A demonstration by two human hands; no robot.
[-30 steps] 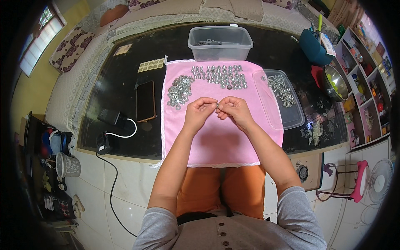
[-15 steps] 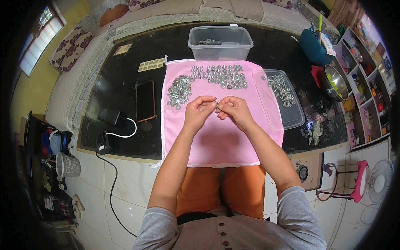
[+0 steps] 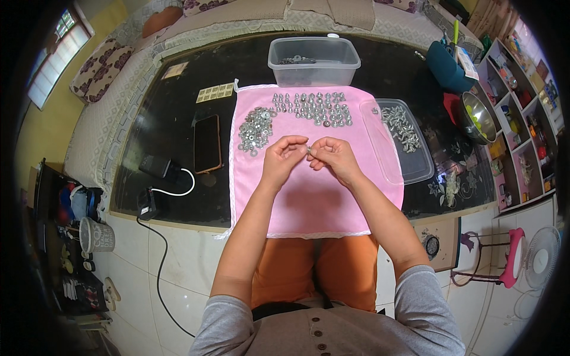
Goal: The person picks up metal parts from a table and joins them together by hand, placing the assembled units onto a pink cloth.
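My left hand [image 3: 285, 158] and my right hand [image 3: 333, 158] meet over the pink cloth [image 3: 309, 204], thumbs and fingertips pinched together. Between them is a small silver screw [image 3: 309, 151], mostly covered by the fingers; whether a washer sits on it I cannot tell. Beyond my left hand lies a loose pile of metal washers [image 3: 256, 127]. Farther back, several screws with washers [image 3: 320, 110] stand in rows, heads down, on the cloth. Right of my right hand, a clear plastic lid [image 3: 419, 171] holds a heap of loose silver screws [image 3: 402, 127].
A clear plastic tub [image 3: 314, 74] with dark parts inside stands behind the cloth. On the left of the black table [image 3: 178, 130] are a phone [image 3: 207, 144] and a charger with a cable [image 3: 163, 170]. A metal bowl [image 3: 478, 118] and a teal holder [image 3: 444, 66] stand at right.
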